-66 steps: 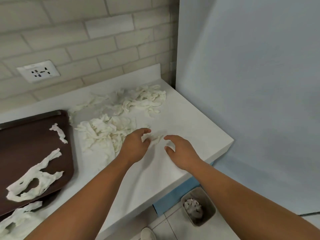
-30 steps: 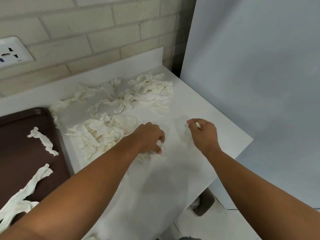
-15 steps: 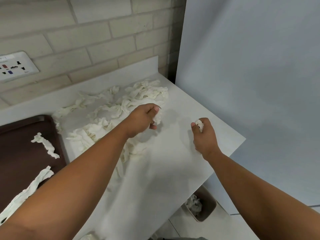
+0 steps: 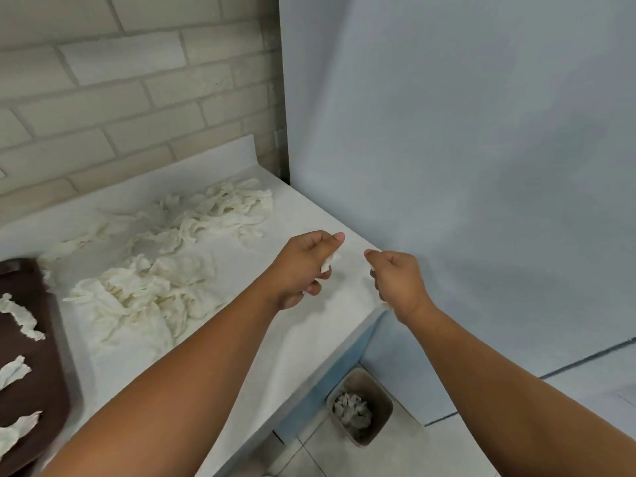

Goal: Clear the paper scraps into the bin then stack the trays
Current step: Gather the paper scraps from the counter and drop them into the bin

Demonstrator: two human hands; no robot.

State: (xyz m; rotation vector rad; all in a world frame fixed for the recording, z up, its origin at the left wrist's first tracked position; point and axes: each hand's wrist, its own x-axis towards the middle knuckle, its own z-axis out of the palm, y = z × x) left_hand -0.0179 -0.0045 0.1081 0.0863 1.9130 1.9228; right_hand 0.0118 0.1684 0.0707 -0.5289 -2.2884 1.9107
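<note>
Left hand (image 4: 303,266) is curled round a crumpled scrap (image 4: 328,263), most of it buried in the fist. Right hand (image 4: 399,280) pinches a small scrap (image 4: 372,268), with just a white sliver showing. Both are over the smooth white counter (image 4: 309,339)'s right corner. Limp torn paper scraps (image 4: 148,290) are heaped mid-counter. The brown tray (image 4: 31,373) at the counter's left is cut off. A tan square bin (image 4: 380,394) sits below the counter, with a brick wall (image 4: 137,98) behind.

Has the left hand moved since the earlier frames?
Yes. The left hand, gripping a paper scrap, has shifted right, away from the near scrap pile and toward the right edge of the counter.
</note>
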